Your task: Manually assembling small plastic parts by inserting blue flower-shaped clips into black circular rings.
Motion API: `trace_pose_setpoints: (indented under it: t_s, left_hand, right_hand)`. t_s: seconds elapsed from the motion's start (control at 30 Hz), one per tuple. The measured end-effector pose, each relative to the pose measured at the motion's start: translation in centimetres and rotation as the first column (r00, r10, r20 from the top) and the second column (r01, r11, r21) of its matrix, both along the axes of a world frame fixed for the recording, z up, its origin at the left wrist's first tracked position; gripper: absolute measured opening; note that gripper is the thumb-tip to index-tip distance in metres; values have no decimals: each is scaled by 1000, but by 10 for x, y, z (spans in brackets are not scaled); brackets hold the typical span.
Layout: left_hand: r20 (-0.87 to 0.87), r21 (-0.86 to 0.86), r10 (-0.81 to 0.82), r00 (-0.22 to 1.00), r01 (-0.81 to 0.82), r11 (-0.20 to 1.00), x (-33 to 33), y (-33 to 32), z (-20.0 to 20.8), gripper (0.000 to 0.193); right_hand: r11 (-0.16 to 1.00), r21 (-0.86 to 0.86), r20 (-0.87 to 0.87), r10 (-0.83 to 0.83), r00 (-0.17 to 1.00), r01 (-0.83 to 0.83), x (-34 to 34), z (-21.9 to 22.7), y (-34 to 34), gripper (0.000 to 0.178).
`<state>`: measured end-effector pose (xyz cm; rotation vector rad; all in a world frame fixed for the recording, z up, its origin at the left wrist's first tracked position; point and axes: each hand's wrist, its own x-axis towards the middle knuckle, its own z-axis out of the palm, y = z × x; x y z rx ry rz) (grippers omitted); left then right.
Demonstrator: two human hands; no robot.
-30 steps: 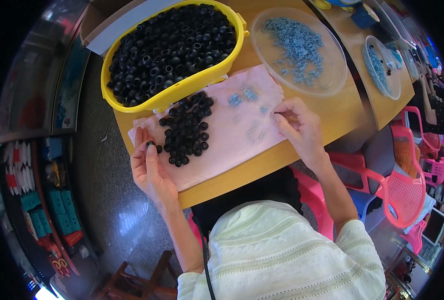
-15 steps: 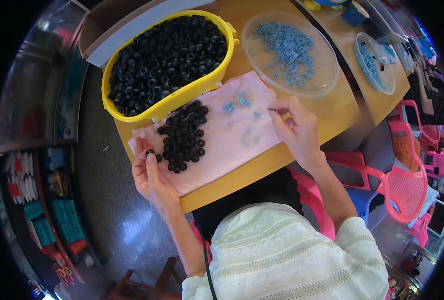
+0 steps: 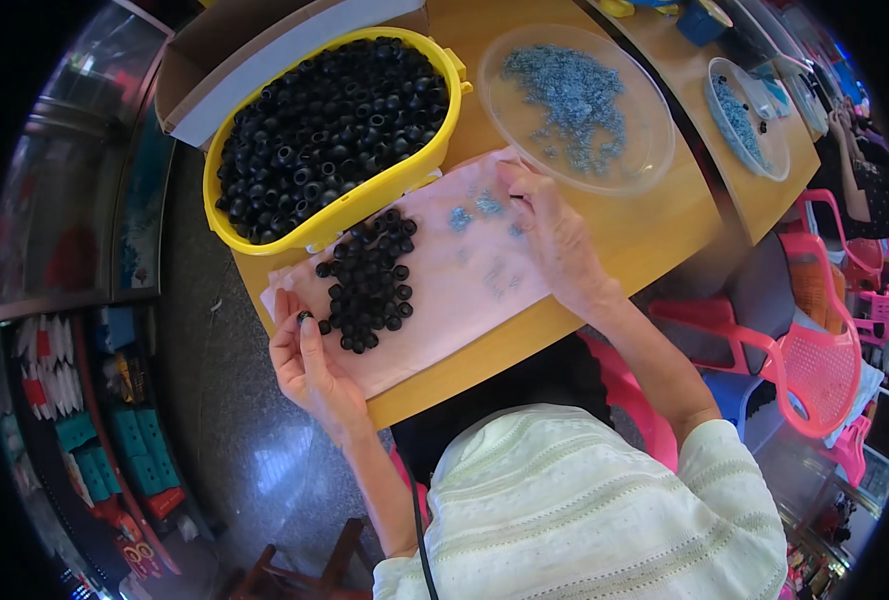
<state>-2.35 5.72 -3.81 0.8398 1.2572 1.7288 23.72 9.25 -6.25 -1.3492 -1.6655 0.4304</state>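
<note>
A pink cloth (image 3: pixel 445 290) lies on the wooden table (image 3: pixel 655 225). A heap of small black rings (image 3: pixel 370 280) sits on the cloth's left part, and several small blue pieces (image 3: pixel 475 208) lie on its right part. My left hand (image 3: pixel 310 365) rests at the cloth's near left edge and pinches one black ring (image 3: pixel 305 317) between thumb and fingertips. My right hand (image 3: pixel 555 235) lies on the cloth's right side, fingers bent over the blue pieces; whether it grips one is hidden.
A yellow tub (image 3: pixel 335 130) full of black rings stands behind the cloth, a cardboard box (image 3: pixel 265 50) behind it. A clear round dish (image 3: pixel 577 105) of blue pieces and a second dish (image 3: pixel 745 125) lie right. Pink plastic chairs (image 3: pixel 815 350) stand right.
The view has shifted slightly. My right hand has slid a little toward the blue pieces on the cloth; my left hand stays at the cloth's edge with a black ring.
</note>
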Motion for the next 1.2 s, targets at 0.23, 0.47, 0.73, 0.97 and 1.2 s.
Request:
trace_pose_setpoints:
  t_s: [0.23, 0.47, 0.73, 0.97, 1.2]
  left_hand:
    - [-8, -7, 23, 1000, -23, 1000, -5, -1, -5, 17]
    - [17, -21, 38, 999, -37, 999, -7, -3, -3, 18]
    - [-25, -18, -14, 1000, 14, 1000, 0, -2, 4, 16]
    - [-42, -56, -80, 996, 78, 995, 12, 2, 10, 17]
    - [-19, -16, -58, 998, 58, 998, 7, 9, 1, 17]
  right_hand:
    - [999, -46, 48, 17, 999, -14, 3, 3, -1, 34]
    - [994, -104, 90, -23, 996, 32, 6, -2, -5, 36]
    - [999, -37, 75, 24, 997, -21, 2, 10, -2, 31]
    - [996, -38, 27, 81, 996, -80, 8, 8, 2, 28]
    - [999, -23, 144, 36, 989, -33, 6, 15, -1, 28]
